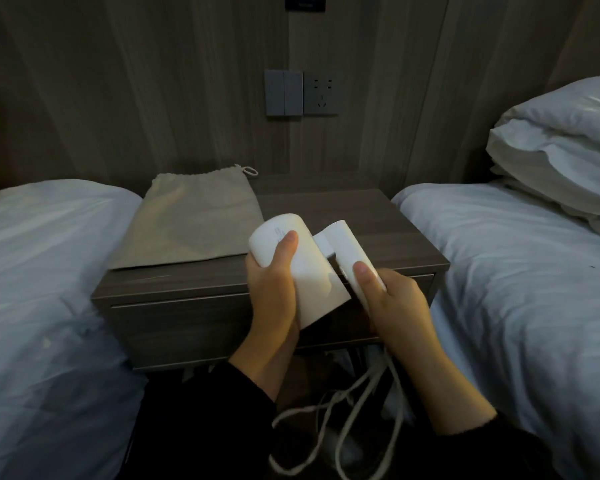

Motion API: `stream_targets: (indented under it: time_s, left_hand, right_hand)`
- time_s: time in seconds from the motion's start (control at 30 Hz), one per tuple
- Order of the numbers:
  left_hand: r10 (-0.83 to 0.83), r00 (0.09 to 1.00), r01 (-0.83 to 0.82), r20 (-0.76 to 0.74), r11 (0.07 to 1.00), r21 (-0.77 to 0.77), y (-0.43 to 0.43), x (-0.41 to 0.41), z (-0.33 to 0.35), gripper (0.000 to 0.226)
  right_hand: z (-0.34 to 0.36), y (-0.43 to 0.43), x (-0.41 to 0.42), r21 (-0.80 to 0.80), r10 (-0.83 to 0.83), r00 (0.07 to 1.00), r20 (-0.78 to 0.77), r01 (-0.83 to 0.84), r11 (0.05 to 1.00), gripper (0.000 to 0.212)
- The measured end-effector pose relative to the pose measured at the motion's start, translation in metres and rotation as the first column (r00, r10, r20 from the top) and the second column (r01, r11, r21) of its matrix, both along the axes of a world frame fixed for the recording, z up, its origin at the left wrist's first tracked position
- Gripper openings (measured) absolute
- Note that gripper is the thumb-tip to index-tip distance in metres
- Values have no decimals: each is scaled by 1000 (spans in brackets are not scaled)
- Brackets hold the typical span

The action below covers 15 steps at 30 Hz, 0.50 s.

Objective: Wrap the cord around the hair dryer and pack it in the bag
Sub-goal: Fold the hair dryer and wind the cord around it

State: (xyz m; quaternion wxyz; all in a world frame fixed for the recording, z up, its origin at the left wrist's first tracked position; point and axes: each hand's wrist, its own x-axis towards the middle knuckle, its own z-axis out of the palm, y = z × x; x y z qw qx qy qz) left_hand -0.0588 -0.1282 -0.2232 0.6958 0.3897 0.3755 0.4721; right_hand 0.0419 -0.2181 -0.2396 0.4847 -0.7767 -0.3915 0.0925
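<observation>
I hold a white hair dryer [312, 271] in front of the nightstand. My left hand [274, 282] grips its round barrel, thumb on top. My right hand [392, 299] grips the folding handle, thumb lying along it. The handle is hinged partway toward the barrel. The white cord [347, 420] hangs loose from below my right hand and falls in loops over my lap. A beige drawstring bag [191, 223] lies flat on the left half of the nightstand, its gathered mouth toward the wall.
The dark wood nightstand [378, 220] stands between two beds with white covers, the left bed [42, 271] and the right bed [516, 289]. Stacked pillows [561, 150] lie on the right bed. A switch and socket panel [302, 93] is on the wall above.
</observation>
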Motion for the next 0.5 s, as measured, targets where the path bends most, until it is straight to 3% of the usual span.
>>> stream_targets:
  time_s: [0.1, 0.2, 0.3, 0.33, 0.4, 0.5]
  left_hand:
    - [-42, 999, 42, 34, 999, -13, 0, 2, -1, 45]
    - [-99, 994, 98, 45, 995, 15, 4, 2, 1, 54]
    - [-170, 984, 178, -55, 965, 195, 11, -6, 6, 63]
    - [-191, 973, 223, -129, 925, 309, 14, -11, 7, 68]
    - [-191, 895, 396, -403, 756, 521, 22, -23, 9, 84]
    - [47, 596, 694, -802, 472, 543, 32, -33, 8, 114]
  right_hand:
    - [6, -2, 5, 3, -9, 1000, 8, 9, 1000, 46]
    - [11, -3, 10, 33, -24, 999, 22, 24, 999, 47]
    - [23, -8, 24, 78, -22, 998, 54, 18, 997, 40]
    - [27, -10, 29, 74, -18, 997, 78, 13, 997, 37]
    - [32, -15, 37, 54, -17, 992, 128, 10, 998, 35]
    - [35, -19, 48, -8, -16, 983, 185, 18, 1000, 39]
